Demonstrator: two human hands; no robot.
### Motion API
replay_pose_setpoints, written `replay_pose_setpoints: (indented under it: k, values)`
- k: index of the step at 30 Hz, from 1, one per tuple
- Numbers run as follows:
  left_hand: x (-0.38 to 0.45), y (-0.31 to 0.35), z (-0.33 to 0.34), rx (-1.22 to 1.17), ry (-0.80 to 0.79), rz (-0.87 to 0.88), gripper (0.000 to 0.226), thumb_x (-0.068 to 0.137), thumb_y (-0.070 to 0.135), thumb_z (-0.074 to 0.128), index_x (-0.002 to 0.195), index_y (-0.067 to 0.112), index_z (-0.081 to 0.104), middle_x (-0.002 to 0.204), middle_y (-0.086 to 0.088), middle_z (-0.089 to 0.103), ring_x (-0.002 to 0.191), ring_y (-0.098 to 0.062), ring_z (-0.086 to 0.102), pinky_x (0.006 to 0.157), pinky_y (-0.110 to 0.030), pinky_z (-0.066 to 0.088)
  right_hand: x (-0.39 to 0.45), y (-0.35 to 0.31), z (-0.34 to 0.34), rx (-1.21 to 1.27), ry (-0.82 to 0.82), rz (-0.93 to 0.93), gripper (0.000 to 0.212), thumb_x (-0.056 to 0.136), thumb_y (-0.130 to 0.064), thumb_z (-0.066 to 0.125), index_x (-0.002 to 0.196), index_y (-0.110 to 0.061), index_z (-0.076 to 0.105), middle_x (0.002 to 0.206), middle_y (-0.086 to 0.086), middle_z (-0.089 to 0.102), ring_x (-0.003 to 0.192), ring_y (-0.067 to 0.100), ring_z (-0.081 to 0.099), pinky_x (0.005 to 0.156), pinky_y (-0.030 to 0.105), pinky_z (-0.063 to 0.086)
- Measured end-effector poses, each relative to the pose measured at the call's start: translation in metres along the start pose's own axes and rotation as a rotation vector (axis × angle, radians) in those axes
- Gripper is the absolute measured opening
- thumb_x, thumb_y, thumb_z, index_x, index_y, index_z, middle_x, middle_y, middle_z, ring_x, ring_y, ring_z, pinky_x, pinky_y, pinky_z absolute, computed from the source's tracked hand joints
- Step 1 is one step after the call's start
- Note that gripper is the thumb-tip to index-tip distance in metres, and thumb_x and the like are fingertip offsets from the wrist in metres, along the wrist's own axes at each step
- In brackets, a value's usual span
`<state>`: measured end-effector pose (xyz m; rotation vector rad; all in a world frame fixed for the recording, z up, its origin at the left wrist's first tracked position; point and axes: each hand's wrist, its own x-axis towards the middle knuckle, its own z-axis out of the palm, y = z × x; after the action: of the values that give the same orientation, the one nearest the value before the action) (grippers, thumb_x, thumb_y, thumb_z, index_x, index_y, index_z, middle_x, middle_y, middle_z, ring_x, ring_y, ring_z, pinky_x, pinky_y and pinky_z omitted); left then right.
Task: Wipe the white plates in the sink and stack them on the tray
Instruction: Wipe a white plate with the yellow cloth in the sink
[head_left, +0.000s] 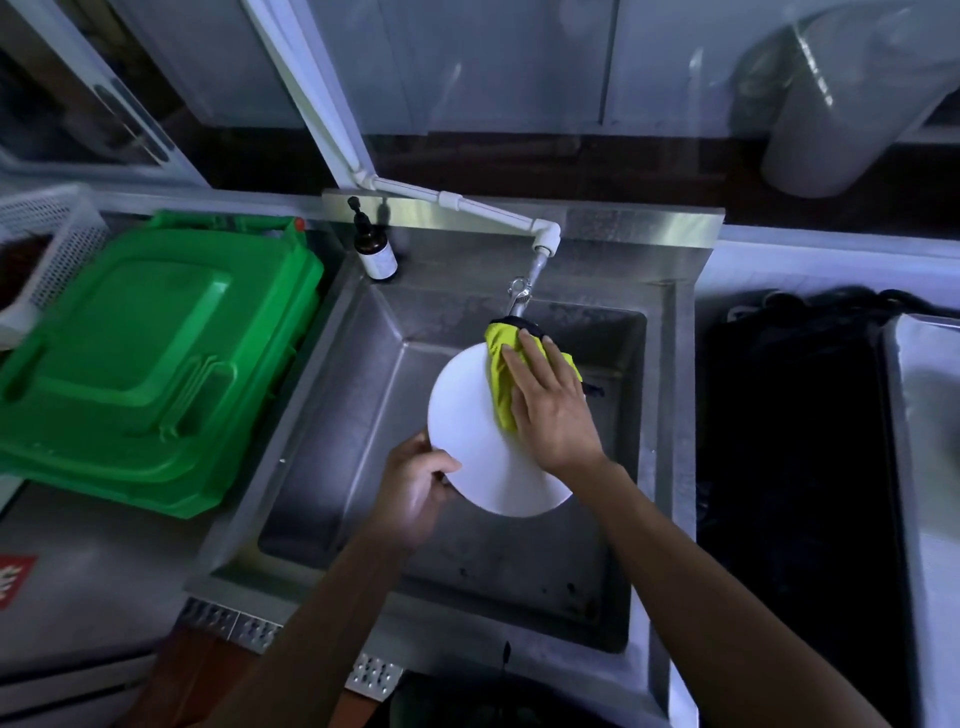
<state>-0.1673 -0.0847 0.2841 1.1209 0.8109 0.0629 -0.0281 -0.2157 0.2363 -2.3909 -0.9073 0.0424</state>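
While held above the steel sink (322, 467), white plate (480, 447) gripped at its near rim by the left hand (413, 493), thumb curled over the edge, right hand (550, 410) flat, fingers straight, pressing a yellow cloth (501, 364) onto the plate's far side, green tray (150, 358) lying left of the sink, brown pump bottle (375, 249) upright at the far left corner.

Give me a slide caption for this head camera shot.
Left hand grips a white plate over the sink while right hand presses a yellow cloth on it.

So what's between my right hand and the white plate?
In the head view, a yellow-green cloth lies between the right hand and the white plate, pressed flat under the fingers.
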Motion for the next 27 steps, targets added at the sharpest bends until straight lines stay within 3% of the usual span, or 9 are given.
replay_pose_setpoints:
  k: [3, 7, 11, 13, 17, 21, 24, 27]
  values:
    - [-0.002, -0.003, 0.004, -0.038, 0.038, 0.014, 0.051, 0.061, 0.0, 0.056, 0.11, -0.002, 0.068, 0.108, -0.022, 0.071, 0.096, -0.038, 0.066, 0.077, -0.045, 0.055, -0.012, 0.004, 0.005, 0.002, 0.018, 0.061, 0.051, 0.104, -0.02, 0.041, 0.154, -0.018, 0.037, 0.167, 0.004, 0.021, 0.154, 0.033, 0.014, 0.123, 0.051, 0.019]
    - [-0.001, -0.001, 0.01, -0.069, 0.076, 0.041, 0.051, 0.06, 0.0, 0.056, 0.109, 0.003, 0.07, 0.106, -0.016, 0.072, 0.094, -0.034, 0.068, 0.084, -0.05, 0.053, -0.032, 0.005, 0.012, 0.028, 0.005, 0.164, 0.05, 0.104, -0.023, 0.039, 0.154, -0.019, 0.037, 0.167, 0.002, 0.019, 0.155, 0.03, 0.013, 0.123, 0.05, 0.019]
    - [0.002, 0.005, 0.019, -0.073, 0.105, 0.056, 0.043, 0.061, -0.001, 0.056, 0.1, 0.009, 0.07, 0.095, -0.007, 0.073, 0.086, -0.027, 0.068, 0.074, -0.04, 0.055, -0.054, -0.004, 0.02, 0.066, -0.031, 0.234, 0.053, 0.104, -0.024, 0.037, 0.157, -0.022, 0.031, 0.168, 0.0, 0.015, 0.155, 0.028, 0.01, 0.124, 0.051, 0.018]
    - [0.003, 0.004, 0.023, -0.067, 0.107, 0.055, 0.036, 0.072, -0.009, 0.053, 0.099, 0.009, 0.069, 0.091, -0.007, 0.073, 0.086, -0.028, 0.066, 0.074, -0.039, 0.055, -0.063, -0.012, 0.023, 0.095, -0.029, 0.257, 0.053, 0.104, -0.023, 0.037, 0.157, -0.022, 0.03, 0.168, 0.0, 0.015, 0.155, 0.028, 0.01, 0.123, 0.051, 0.018]
    - [0.002, 0.001, 0.025, -0.099, 0.116, 0.037, 0.042, 0.081, -0.018, 0.043, 0.103, 0.006, 0.069, 0.094, -0.013, 0.072, 0.088, -0.032, 0.065, 0.077, -0.041, 0.053, -0.073, -0.031, 0.025, 0.154, -0.026, 0.242, 0.053, 0.105, -0.021, 0.037, 0.157, -0.021, 0.03, 0.168, 0.0, 0.013, 0.155, 0.028, 0.008, 0.122, 0.052, 0.02]
    - [-0.002, -0.001, 0.029, -0.114, 0.06, 0.037, 0.048, 0.081, -0.017, 0.038, 0.105, 0.007, 0.072, 0.1, -0.02, 0.068, 0.088, -0.034, 0.064, 0.071, -0.035, 0.047, -0.074, -0.055, 0.021, 0.207, -0.031, 0.156, 0.062, 0.097, -0.018, 0.049, 0.156, -0.022, 0.03, 0.169, -0.003, 0.01, 0.155, 0.028, 0.006, 0.121, 0.052, 0.021]
    - [-0.002, -0.001, 0.025, -0.167, 0.021, 0.044, 0.051, 0.081, -0.015, 0.035, 0.108, 0.007, 0.072, 0.105, -0.019, 0.069, 0.096, -0.033, 0.067, 0.079, -0.036, 0.055, -0.072, -0.072, 0.019, 0.274, 0.006, 0.137, 0.059, 0.096, -0.021, 0.046, 0.154, -0.024, 0.036, 0.168, -0.006, 0.016, 0.155, 0.027, 0.01, 0.121, 0.05, 0.023]
    - [-0.002, 0.001, 0.02, -0.159, 0.015, 0.058, 0.05, 0.08, -0.012, 0.037, 0.108, 0.008, 0.073, 0.105, -0.017, 0.069, 0.095, -0.03, 0.068, 0.077, -0.033, 0.057, -0.074, -0.075, 0.018, 0.348, 0.038, 0.121, 0.053, 0.099, -0.026, 0.041, 0.152, -0.025, 0.04, 0.167, -0.008, 0.02, 0.155, 0.024, 0.01, 0.122, 0.047, 0.021]
